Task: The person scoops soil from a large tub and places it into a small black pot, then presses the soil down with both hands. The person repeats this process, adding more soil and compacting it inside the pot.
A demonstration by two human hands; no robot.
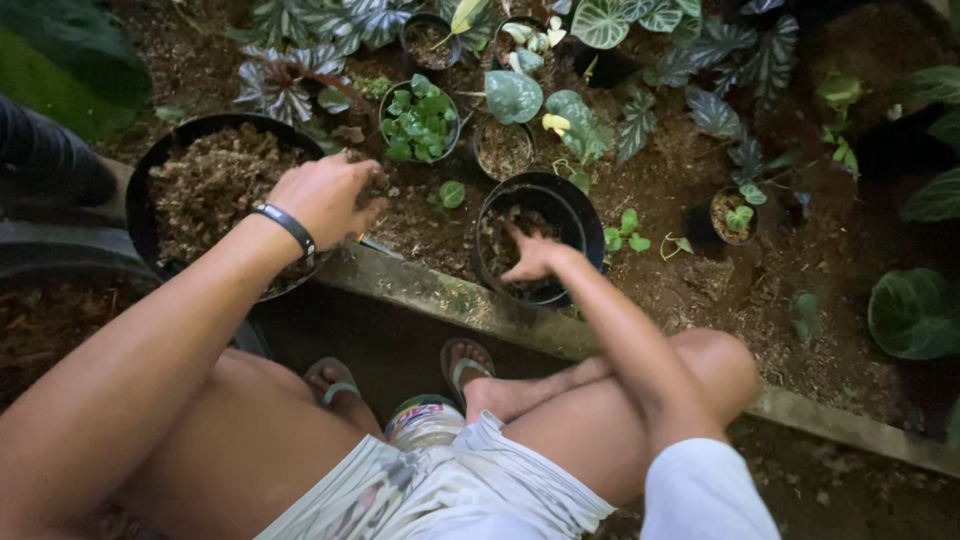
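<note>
My left hand (328, 198) is closed around a clump of brown potting mix, held at the right rim of a large black tub (140, 180) heaped with the same coarse mix. A black band circles that wrist. My right hand (530, 256) reaches into a black plastic pot (583, 212) standing on the soil bed, its fingers spread and pressing on the dark mix inside. The pot is partly filled.
A concrete curb (440, 295) edges the soil bed. Behind stand small pots: one of green leaves (419, 122), one of bare soil (504, 150), another further right (735, 215). Patterned foliage (700, 60) fills the back. My sandalled feet (400, 375) rest below the curb.
</note>
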